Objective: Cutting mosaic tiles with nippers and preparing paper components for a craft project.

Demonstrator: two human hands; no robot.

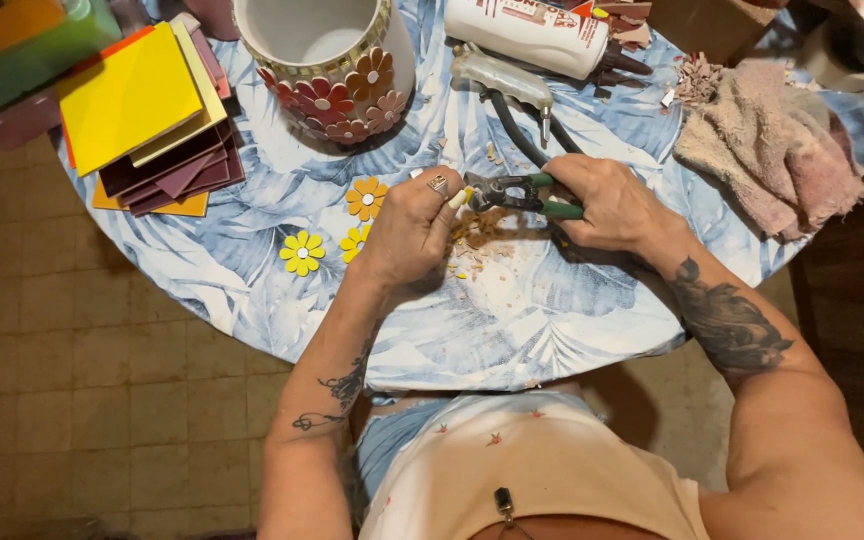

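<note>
A person seated at a round tabletop [282, 190] covered in a blue leaf-print cloth worked a pair of green-handled nippers [520, 192] over a small yellow tile piece [460, 197], the right hand [607, 205] closed around the tool's handles while the left hand [414, 228] pinched the piece between thumb and fingertips and held it at the tool's jaws, just above a scatter of tile chips [477, 245] on the cloth. Whether the jaws had bitten through could not be told. Judging by what lay about, the work looked to be partly done: three finished tile flowers, one orange [366, 198] and two yellow [302, 252] [355, 240], lay on the cloth just beside the left hand, and a white pot [327, 60] at the far edge already carried a band of red and brown flowers around part of its side, with bare white wall showing elsewhere, which suggested more flowers were wanted. A stack of uncut coloured tiles [147, 115], yellow on top and maroon beneath, sat at the left, apparently plenty in reserve. A glue bottle [532, 35] lay on its side at the far edge near a second tool with a pale handle [502, 78], and a pinkish rag [767, 150] was bunched at the right.
</note>
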